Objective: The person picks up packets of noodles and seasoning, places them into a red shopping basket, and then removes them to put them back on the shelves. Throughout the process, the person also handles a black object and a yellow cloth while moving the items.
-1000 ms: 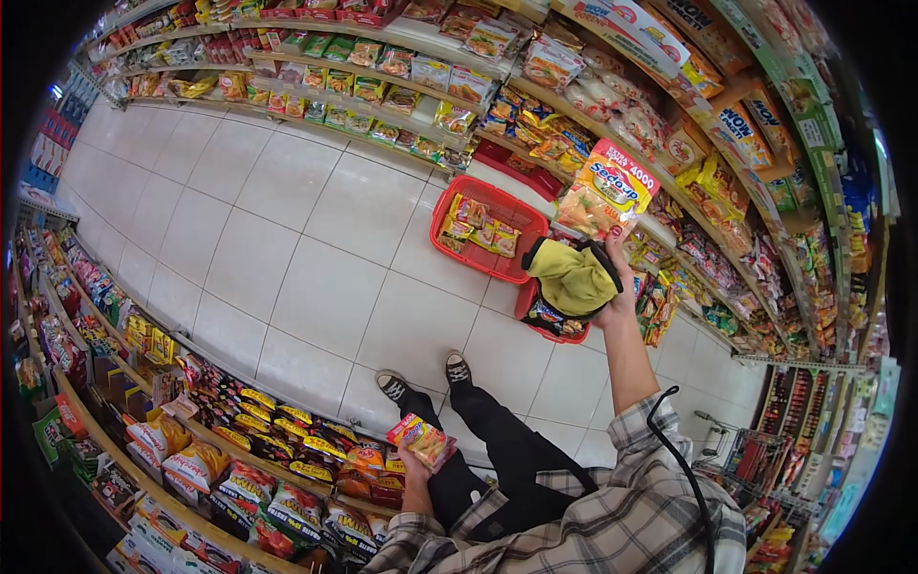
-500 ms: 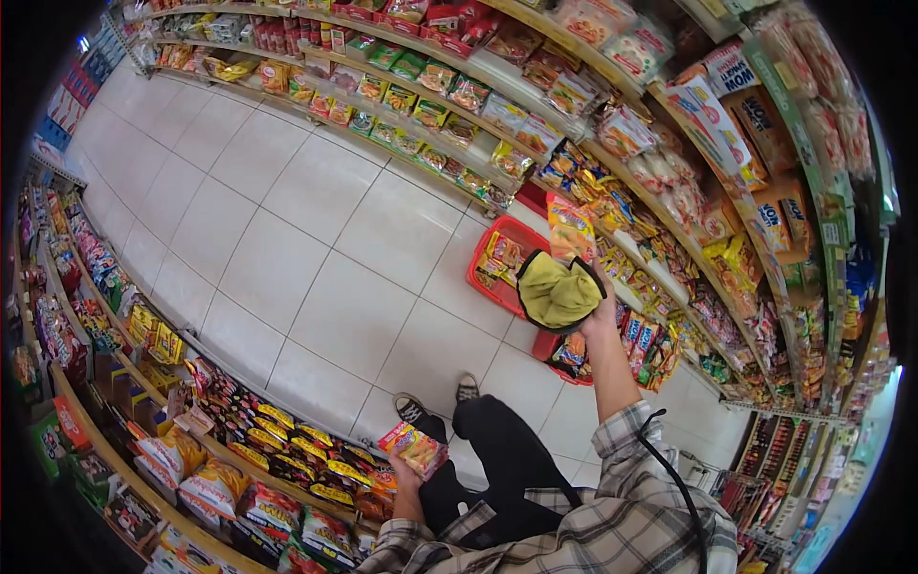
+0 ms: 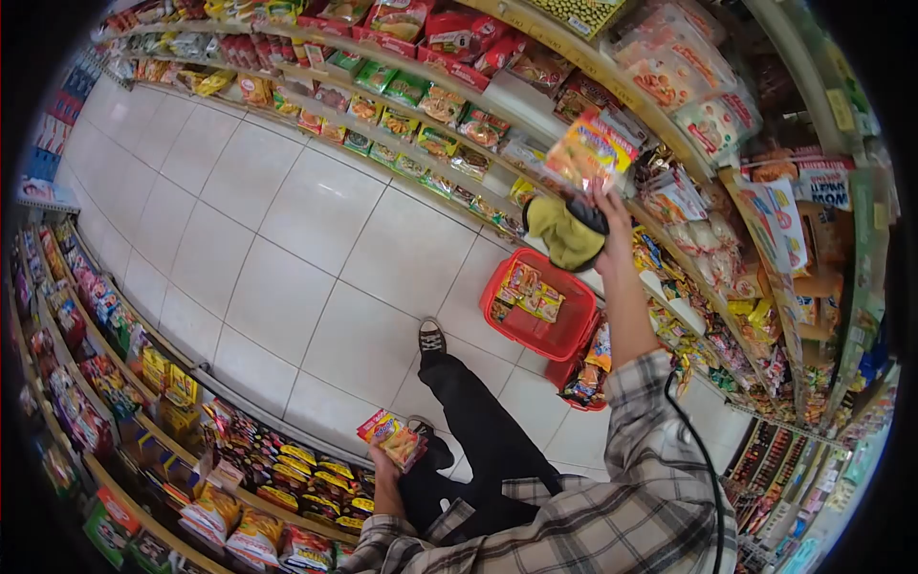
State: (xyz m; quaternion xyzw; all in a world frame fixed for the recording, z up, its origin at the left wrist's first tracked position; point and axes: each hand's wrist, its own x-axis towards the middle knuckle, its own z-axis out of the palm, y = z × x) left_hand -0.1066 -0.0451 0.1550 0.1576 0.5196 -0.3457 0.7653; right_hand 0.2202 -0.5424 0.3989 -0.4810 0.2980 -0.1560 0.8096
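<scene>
My right hand (image 3: 615, 228) is stretched out toward the shelves, its fingers closed on a yellow-green cloth (image 3: 564, 232) with dark edging and on a pink-and-yellow snack packet (image 3: 591, 153). The packet is raised in front of the shelf rows. Low on the left, my left hand (image 3: 386, 465) grips a red-and-yellow snack packet (image 3: 394, 440) by its lower side, beside my leg. Below my right arm, a red basket (image 3: 545, 342) stands on the floor with several yellow packets (image 3: 526, 292) inside.
A second red container (image 3: 580, 394) with mixed packets stands behind the basket. Shelves of packets (image 3: 435, 110) curve along the far side. On the near left, another shelf (image 3: 287, 469) holds yellow and black packs close to my left arm. White floor tiles (image 3: 287, 258) run between them.
My right hand has moved up and away from the basket to the shelves, carrying the cloth and packet. One foot has stepped forward. My left hand still grips its packet.
</scene>
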